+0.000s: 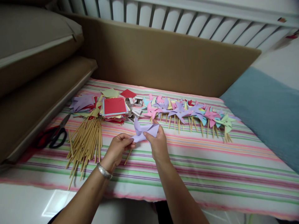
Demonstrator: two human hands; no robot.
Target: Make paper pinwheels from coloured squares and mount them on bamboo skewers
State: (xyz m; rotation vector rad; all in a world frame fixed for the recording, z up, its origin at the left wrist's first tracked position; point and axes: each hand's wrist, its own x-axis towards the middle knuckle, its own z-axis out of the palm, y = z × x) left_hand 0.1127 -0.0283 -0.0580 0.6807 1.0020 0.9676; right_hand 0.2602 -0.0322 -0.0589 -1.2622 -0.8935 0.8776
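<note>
Lilac paper pinwheel (143, 131): just right of the stick bundle (86, 143), long axis crosswise, fingers of left hand (118, 146) and right hand (158, 143) pinching opposite ends, both equally near.

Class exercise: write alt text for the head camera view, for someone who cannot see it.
The left hand and right hand pinch a lilac paper pinwheel above a striped cloth. Behind lie a row of finished pinwheels, stacked coloured paper, a bundle of sticks and scissors.

The stick (127, 157) of the lilac pinwheel (143, 132) is mostly hidden behind the left hand (118, 149). What the small white boxes (135, 102) hold is too small to tell.
</note>
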